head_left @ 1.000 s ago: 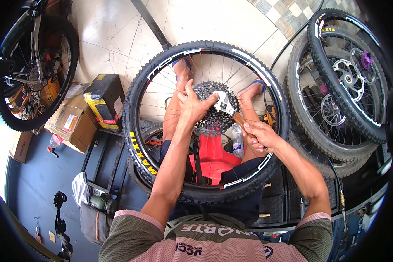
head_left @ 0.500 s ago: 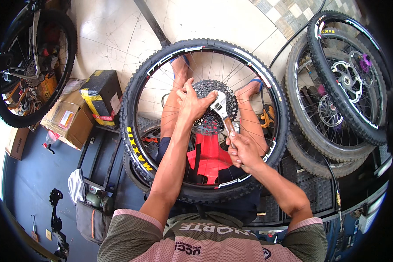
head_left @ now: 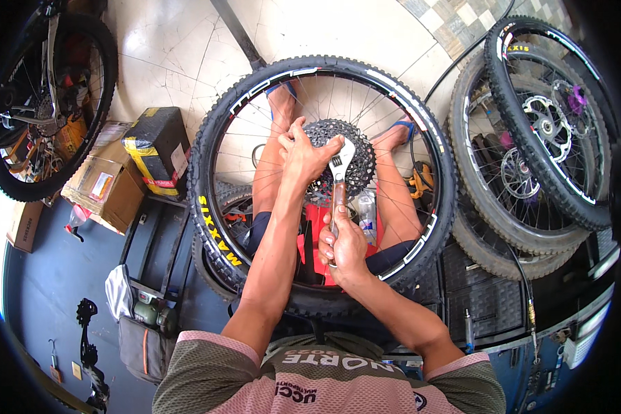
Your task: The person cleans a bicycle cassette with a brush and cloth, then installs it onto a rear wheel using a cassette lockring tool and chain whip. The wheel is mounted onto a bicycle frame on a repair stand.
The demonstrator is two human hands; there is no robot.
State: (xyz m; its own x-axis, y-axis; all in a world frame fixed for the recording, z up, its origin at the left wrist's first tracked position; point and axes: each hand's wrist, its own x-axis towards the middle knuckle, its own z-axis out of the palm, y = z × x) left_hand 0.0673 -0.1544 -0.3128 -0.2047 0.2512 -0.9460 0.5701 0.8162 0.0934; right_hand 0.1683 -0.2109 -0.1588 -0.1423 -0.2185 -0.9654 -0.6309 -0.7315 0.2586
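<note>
A bicycle wheel [head_left: 210, 228] with a knobby black tyre lies across my legs, its black cassette [head_left: 363, 160] facing up. My right hand [head_left: 343, 243] is wrapped round the handle of an adjustable wrench [head_left: 339, 195], which points toward me. The wrench's silver jaw sits over the middle of the cassette. My left hand [head_left: 305, 153] presses its thumb against the jaw, while its fingers bend over the cassette's left side. What the jaw grips is hidden.
Several wheels [head_left: 462, 131] with brake discs are stacked at the right. A bicycle [head_left: 52, 76], a cardboard box [head_left: 107, 179] and a black taped box [head_left: 157, 145] stand at the left. Below them lies a grey bag [head_left: 141, 345]. A red object [head_left: 309, 241] shows beneath the spokes.
My right hand has swung the wrench handle leftward, from slanting right to nearly straight toward me. My left hand stays at the wrench head. A clear bottle now shows under the spokes.
</note>
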